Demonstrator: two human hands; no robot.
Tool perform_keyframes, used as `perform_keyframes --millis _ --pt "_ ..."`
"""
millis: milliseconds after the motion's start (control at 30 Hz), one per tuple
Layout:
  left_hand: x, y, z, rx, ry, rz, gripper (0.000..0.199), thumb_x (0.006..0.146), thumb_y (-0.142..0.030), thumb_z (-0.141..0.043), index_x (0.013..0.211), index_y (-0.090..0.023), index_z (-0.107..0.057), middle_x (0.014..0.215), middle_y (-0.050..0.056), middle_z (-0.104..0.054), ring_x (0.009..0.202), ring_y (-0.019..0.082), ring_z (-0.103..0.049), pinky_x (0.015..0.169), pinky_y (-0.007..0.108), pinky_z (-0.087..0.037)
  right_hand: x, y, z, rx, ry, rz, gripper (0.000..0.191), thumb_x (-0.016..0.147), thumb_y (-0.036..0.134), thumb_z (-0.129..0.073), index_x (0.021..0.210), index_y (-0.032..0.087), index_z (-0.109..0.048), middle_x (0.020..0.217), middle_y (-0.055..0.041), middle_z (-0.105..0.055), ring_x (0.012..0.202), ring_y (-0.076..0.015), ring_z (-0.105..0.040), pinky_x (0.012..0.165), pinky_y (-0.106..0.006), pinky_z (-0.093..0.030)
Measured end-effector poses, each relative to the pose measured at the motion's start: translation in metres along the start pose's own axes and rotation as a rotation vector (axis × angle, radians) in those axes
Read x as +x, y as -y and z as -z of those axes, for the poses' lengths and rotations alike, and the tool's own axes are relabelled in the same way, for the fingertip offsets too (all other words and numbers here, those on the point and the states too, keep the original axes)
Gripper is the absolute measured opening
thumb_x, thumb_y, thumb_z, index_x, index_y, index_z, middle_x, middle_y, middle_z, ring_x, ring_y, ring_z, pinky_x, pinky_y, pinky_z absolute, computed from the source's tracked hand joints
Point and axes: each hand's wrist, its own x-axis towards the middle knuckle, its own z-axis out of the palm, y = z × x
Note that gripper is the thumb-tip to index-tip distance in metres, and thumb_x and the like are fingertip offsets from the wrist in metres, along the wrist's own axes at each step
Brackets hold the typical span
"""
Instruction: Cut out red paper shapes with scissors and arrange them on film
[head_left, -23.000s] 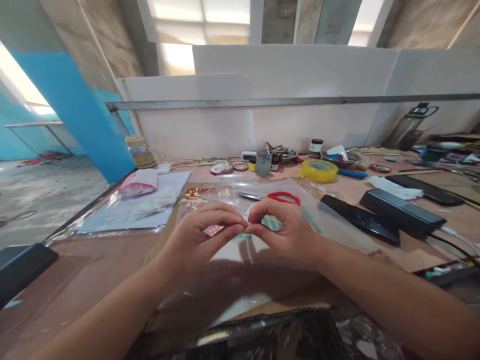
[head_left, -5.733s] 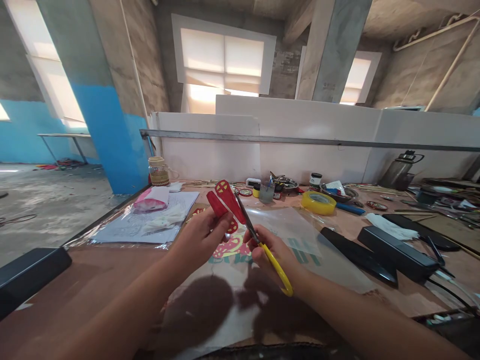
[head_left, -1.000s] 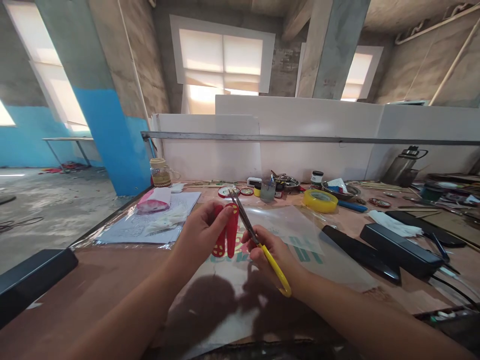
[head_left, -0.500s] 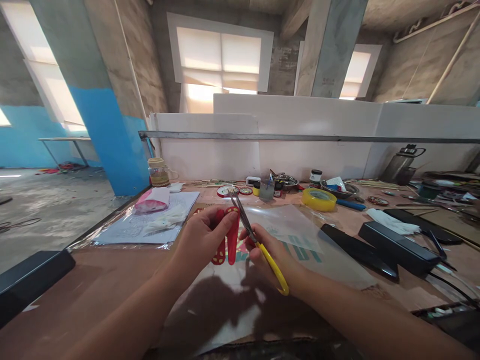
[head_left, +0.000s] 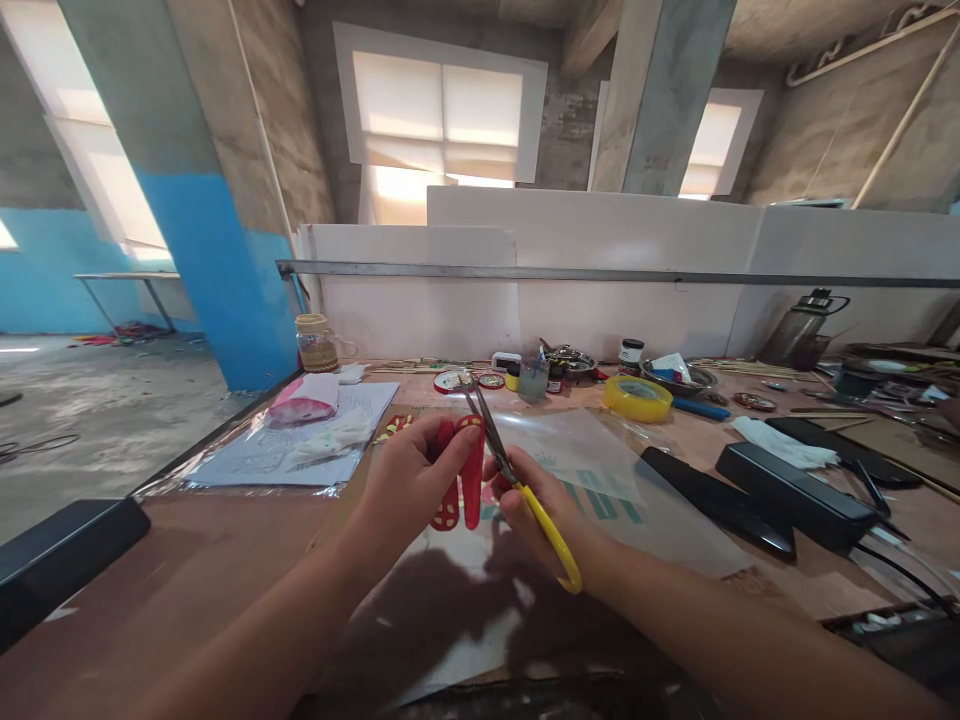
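Observation:
Between thumb and fingers, my left hand (head_left: 416, 470) pinches a red piece with gold-yellow markings (head_left: 472, 485); its long strips hang below the fingers. What it is made of I cannot make out. My right hand (head_left: 544, 505) is closed around scissors with yellow handles (head_left: 551, 535). Their metal blades point up and away, slightly parted, just right of the red piece's upper end. Whether the blades touch it is unclear. Under both hands lies a translucent plastic sheet (head_left: 600, 550) with green print. Another red-and-gold piece (head_left: 395, 425) shows behind my left hand.
Papers (head_left: 247, 450) under clear film lie at left. Along the back stand a jar (head_left: 316, 345), a cup (head_left: 533, 380) and small paint pots. Yellow tape (head_left: 637, 398), a white cloth (head_left: 784, 442) and a black box (head_left: 795, 495) with a cable are at right.
My left hand and the red piece have shifted slightly right. The scissors have moved a little right too, their blades staying close beside the piece.

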Motion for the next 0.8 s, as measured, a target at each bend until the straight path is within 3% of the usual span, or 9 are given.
perform_keyframes --millis 333,533,633,800 --pt "0.004 0.000 0.011 0.099 0.006 -0.101 0.021 0.089 -0.039 -0.059 0.091 -0.019 -0.065 0.075 0.001 -0.066 0.065 0.014 -0.061 0.056 0.024 -0.048 0.005 0.005 0.003 0.067 0.043 -0.052 0.061 0.078 0.079 -0.055 0.095 0.020 -0.053 0.080 -0.0006 -0.052 0.069 -0.0151 -0.045 0.062 -0.028 -0.039" --pt "0.008 -0.002 0.014 -0.042 0.014 -0.061 0.024 0.090 -0.043 -0.061 0.088 -0.019 -0.060 0.068 -0.002 -0.063 0.051 0.010 -0.057 0.049 0.021 -0.045 0.005 0.003 0.005 0.058 0.053 -0.046 0.053 0.082 0.072 -0.058 0.093 0.020 -0.054 0.080 0.0001 -0.053 0.067 -0.0137 -0.044 0.061 -0.027 -0.039" --pt "0.009 -0.005 0.015 -0.092 0.078 -0.031 0.027 0.093 -0.045 -0.057 0.084 -0.020 -0.056 0.056 -0.004 -0.059 0.042 0.009 -0.052 0.042 0.019 -0.039 0.006 -0.001 0.007 0.072 0.062 -0.050 0.046 0.084 0.066 -0.060 0.093 0.021 -0.054 0.080 0.0009 -0.052 0.066 -0.0138 -0.045 0.060 -0.027 -0.039" --pt "0.011 -0.009 0.021 -0.045 0.144 -0.019 0.027 0.092 -0.044 -0.059 0.080 -0.021 -0.058 0.043 -0.007 -0.051 0.034 0.009 -0.044 0.039 0.021 -0.035 0.008 0.002 0.014 -0.106 0.079 -0.028 0.039 0.089 0.059 -0.055 0.093 0.021 -0.053 0.080 -0.0004 -0.053 0.069 -0.0157 -0.046 0.063 -0.030 -0.040"
